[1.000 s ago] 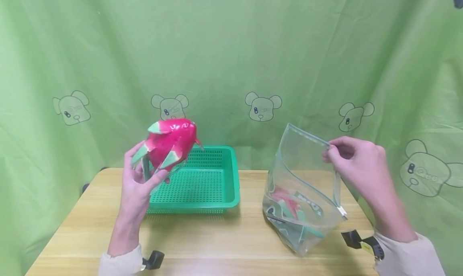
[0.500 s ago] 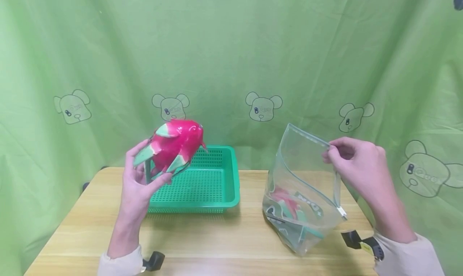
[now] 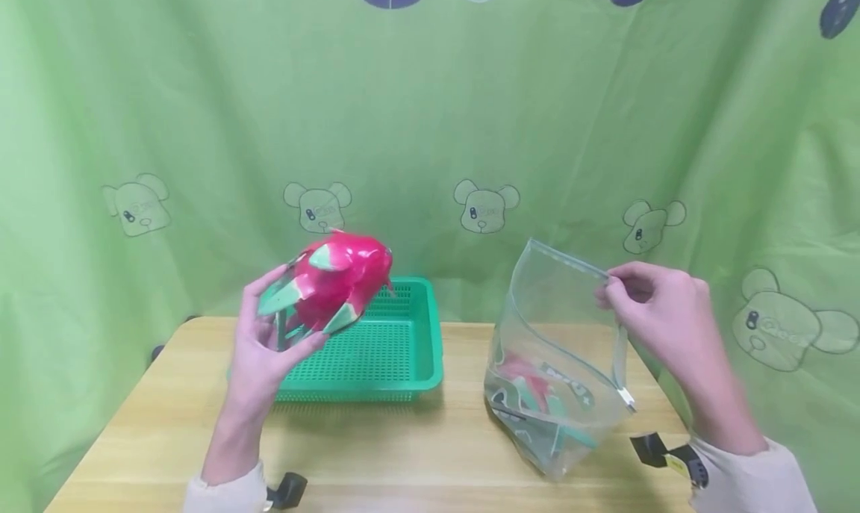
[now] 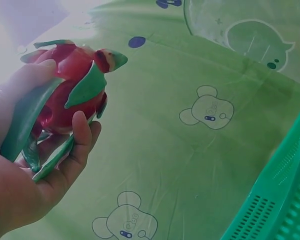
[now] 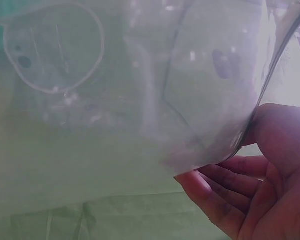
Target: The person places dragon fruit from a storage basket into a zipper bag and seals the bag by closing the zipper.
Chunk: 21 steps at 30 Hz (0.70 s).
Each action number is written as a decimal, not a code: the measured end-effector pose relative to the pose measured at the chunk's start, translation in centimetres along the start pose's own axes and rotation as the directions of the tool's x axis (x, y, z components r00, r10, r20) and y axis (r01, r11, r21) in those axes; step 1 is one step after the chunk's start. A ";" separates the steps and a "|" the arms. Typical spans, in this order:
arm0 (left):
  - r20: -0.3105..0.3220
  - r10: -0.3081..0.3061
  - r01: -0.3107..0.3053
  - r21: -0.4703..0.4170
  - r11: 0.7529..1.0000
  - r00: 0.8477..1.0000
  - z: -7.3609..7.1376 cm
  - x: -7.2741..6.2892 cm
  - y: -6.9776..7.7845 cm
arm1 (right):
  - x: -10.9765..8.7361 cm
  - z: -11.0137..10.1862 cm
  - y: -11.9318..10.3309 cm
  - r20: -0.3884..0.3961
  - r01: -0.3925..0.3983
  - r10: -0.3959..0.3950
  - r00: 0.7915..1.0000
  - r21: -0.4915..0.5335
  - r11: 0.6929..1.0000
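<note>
Nearest me, the two cream sleeves (image 3: 225,494) (image 3: 752,472) of a seated or standing person reach in over a pale wooden table (image 3: 403,461), each with a small black device (image 3: 290,490) (image 3: 648,449) at the wrist. On the right, fairly near the table's right edge, stands a clear bag (image 3: 510,416), its mouth gaping upward and a red-and-green shape (image 3: 527,382) showing inside. The right hand (image 3: 661,300) pinches the bag's upper rim between thumb and fingers; a white slider (image 3: 625,399) hangs at the rim's lower corner. On the left, the left hand (image 3: 258,360) holds a glossy red dragon fruit (image 3: 343,278) with green leaf tips up in the air, thumb and fingers curled around its leafy end. The fruit is well apart from the bag and, from here, covers the left part of a green basket (image 3: 428,334) at the back of the table. A broad strip of wood separates basket and bag. Behind the table's far edge hangs a green curtain (image 3: 403,110) printed with bear faces. As for writing, pale letters on the bag's dark patch and small lettering on the bears are too blurred to read.
</note>
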State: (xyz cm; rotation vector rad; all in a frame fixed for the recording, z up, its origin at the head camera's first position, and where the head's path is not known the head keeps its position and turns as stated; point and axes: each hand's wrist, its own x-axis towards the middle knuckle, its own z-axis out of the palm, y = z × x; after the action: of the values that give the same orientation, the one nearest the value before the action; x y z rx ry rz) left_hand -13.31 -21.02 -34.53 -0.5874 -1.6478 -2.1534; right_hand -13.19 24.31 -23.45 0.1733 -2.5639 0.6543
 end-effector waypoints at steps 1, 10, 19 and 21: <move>0.007 0.001 -0.001 0.002 1.000 1.000 0.0 0.0 0.0 | 0.0 0.0 0.0 0.000 0.001 -0.001 1.000 0.001 1.000; 0.048 0.014 -0.017 0.062 0.998 0.999 -0.5 0.2 0.6 | 0.0 0.0 -0.5 0.005 0.003 -0.003 1.000 0.024 1.000; 0.106 0.037 -0.052 0.139 0.989 0.994 -0.6 0.9 1.5 | -0.1 0.0 -0.6 0.011 0.005 -0.005 1.000 0.027 1.000; 0.124 0.054 -0.072 0.152 0.986 0.991 -0.6 1.0 1.7 | -0.1 0.1 -0.6 0.007 0.007 -0.007 1.000 0.026 1.000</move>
State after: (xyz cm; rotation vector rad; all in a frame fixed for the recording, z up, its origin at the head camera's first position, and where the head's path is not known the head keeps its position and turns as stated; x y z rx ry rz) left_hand -13.36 -22.04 -32.72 -0.7228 -1.8149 -1.9568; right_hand -12.99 23.70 -23.31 0.1934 -2.5609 0.6861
